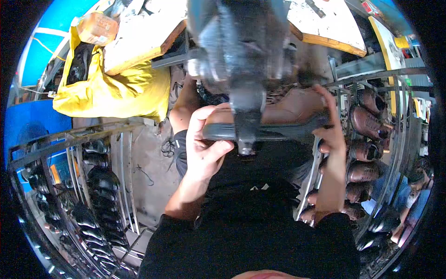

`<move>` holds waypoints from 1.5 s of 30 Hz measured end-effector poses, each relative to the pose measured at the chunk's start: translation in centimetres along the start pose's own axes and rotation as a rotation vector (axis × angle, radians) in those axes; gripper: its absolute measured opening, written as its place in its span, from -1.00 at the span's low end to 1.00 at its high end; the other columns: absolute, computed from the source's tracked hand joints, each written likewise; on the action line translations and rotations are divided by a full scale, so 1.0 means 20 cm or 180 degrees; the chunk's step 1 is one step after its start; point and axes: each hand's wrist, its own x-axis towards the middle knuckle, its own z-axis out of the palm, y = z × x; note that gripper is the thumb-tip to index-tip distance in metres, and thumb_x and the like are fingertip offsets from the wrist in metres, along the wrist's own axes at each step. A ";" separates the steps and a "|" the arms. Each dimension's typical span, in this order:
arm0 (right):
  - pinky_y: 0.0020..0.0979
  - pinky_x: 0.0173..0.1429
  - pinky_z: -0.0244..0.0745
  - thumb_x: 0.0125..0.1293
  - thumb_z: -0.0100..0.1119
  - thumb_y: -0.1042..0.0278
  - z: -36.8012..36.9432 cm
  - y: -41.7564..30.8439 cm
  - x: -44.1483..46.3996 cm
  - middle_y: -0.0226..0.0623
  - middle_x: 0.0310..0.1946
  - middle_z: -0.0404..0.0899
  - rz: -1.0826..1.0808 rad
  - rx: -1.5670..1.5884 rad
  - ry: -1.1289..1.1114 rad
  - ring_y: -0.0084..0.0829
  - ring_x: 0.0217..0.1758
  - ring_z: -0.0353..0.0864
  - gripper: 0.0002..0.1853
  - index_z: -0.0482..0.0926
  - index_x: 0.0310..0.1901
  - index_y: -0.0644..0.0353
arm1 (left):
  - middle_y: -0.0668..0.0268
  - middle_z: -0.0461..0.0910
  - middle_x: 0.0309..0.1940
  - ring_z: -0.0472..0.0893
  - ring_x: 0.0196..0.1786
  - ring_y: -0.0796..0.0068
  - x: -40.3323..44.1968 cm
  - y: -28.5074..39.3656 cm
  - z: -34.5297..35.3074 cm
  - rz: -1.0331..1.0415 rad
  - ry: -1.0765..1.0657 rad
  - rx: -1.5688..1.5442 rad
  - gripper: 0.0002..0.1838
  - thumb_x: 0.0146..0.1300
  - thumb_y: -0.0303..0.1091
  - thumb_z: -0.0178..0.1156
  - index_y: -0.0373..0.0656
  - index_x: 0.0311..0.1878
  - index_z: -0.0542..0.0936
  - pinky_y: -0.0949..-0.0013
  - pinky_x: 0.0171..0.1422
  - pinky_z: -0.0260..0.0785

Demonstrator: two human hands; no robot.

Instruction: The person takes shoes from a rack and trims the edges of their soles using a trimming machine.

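A brown shoe (290, 109) with a dark sole lies sideways against the narrow black nose of a machine (248, 104). My left hand (204, 144) grips one end of the shoe, thumb on the sole side and fingers round the upper. At the other end my right hand (331, 125) is wrapped round the shoe, its fingers slightly blurred. The machine's nose crosses in front of the shoe's middle and hides part of it. Whether its tip touches the sole I cannot tell.
Racks stand on both sides: black shoes (103, 179) on the left, brown shoes (364, 122) on the right. A yellow bag (125, 95) hangs by the white worktop (134, 44), with an orange-brown container (97, 29) above it. Another worktop (332, 28) is at the back right.
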 end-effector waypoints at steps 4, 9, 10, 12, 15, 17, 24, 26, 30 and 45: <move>-0.28 0.60 -0.09 -0.41 0.38 0.51 -0.08 -0.22 0.04 -0.23 0.45 0.25 0.0530 0.0383 0.0117 -0.27 0.54 0.15 0.18 0.18 0.49 0.18 | -0.14 0.39 0.30 0.40 0.37 -0.18 0.03 0.03 0.03 -0.0197 0.0226 0.0374 -0.08 0.06 -0.16 0.50 -0.14 0.43 0.21 -0.17 0.52 0.12; -0.22 0.59 0.02 -0.23 0.16 0.70 -0.01 0.02 -0.05 -0.26 0.48 0.18 0.0719 0.1188 -0.0106 -0.28 0.56 0.11 0.06 0.14 0.50 0.12 | 0.18 0.51 0.21 0.52 0.22 0.43 0.02 0.04 0.06 -0.0449 -0.0461 0.0789 -0.31 0.06 -0.67 0.42 -0.23 0.28 0.39 0.33 0.28 0.40; -0.22 0.60 -0.01 -0.22 0.16 0.72 0.03 0.04 -0.07 -0.26 0.48 0.17 0.0487 0.1184 -0.0198 -0.28 0.57 0.09 0.06 0.14 0.50 0.13 | 0.21 0.52 0.17 0.54 0.16 0.47 0.04 0.04 0.07 -0.0227 -0.0713 0.1094 -0.30 0.04 -0.70 0.43 -0.25 0.28 0.39 0.37 0.23 0.42; -0.21 0.61 -0.04 -0.21 0.16 0.75 0.10 0.02 -0.12 -0.25 0.48 0.17 0.0313 0.1184 -0.0233 -0.27 0.57 0.08 0.06 0.13 0.50 0.13 | 0.26 0.54 0.09 0.56 0.08 0.53 0.05 0.05 0.09 -0.0134 -0.0868 0.1389 -0.28 -0.01 -0.72 0.45 -0.27 0.27 0.40 0.43 0.16 0.45; -0.21 0.61 -0.05 -0.23 0.22 0.76 0.15 0.07 -0.14 -0.25 0.49 0.17 0.0930 0.1497 0.0467 -0.27 0.58 0.07 0.08 0.13 0.50 0.14 | 0.19 0.56 0.12 0.55 0.14 0.49 0.05 0.07 0.11 -0.0273 -0.0844 0.1417 -0.29 0.00 -0.72 0.44 -0.28 0.26 0.40 0.39 0.21 0.43; -0.22 0.61 -0.05 -0.27 0.29 0.77 0.09 0.16 -0.13 -0.26 0.49 0.17 0.0276 0.0820 0.0128 -0.28 0.57 0.09 0.11 0.15 0.49 0.15 | 0.08 0.52 0.23 0.52 0.25 0.39 0.06 0.06 0.12 -0.0237 -0.0697 0.0900 -0.33 0.03 -0.72 0.42 -0.27 0.24 0.40 0.35 0.27 0.40; -0.27 0.58 0.01 -0.43 0.19 0.76 -0.05 -0.12 -0.11 -0.28 0.47 0.22 0.1120 0.1355 0.0358 -0.30 0.52 0.20 0.18 0.16 0.50 0.17 | -0.02 0.49 0.27 0.49 0.33 0.21 0.03 0.03 0.07 -0.0064 -0.0477 0.0774 -0.35 0.10 -0.61 0.41 -0.25 0.26 0.36 0.27 0.32 0.40; -0.28 0.58 0.03 -0.44 0.19 0.73 -0.07 -0.16 -0.08 -0.26 0.45 0.24 0.0897 0.1161 0.0492 -0.30 0.50 0.23 0.19 0.17 0.50 0.19 | -0.02 0.48 0.27 0.48 0.33 0.18 -0.01 0.01 0.03 -0.0128 -0.0297 0.0561 -0.33 0.10 -0.57 0.42 -0.24 0.28 0.35 0.25 0.33 0.40; -0.24 0.53 0.15 -0.51 0.25 0.59 -0.12 -0.24 -0.03 -0.20 0.37 0.34 0.0232 0.0792 0.0597 -0.23 0.43 0.31 0.20 0.18 0.47 0.25 | -0.03 0.43 0.27 0.40 0.38 -0.13 -0.03 -0.03 0.01 0.0060 0.0159 0.0212 -0.16 0.07 -0.29 0.49 -0.27 0.37 0.28 -0.10 0.46 0.25; -0.11 0.47 0.29 0.11 0.33 0.57 0.08 -0.63 -0.02 -0.01 0.34 0.40 0.0262 0.0843 0.0556 -0.09 0.36 0.43 -0.29 0.34 0.34 0.33 | 0.12 0.26 0.43 0.27 0.46 -0.12 -0.07 0.03 -0.31 -0.0184 0.0801 -0.0991 -0.11 0.14 -0.33 0.45 0.17 0.48 0.18 -0.16 0.48 0.25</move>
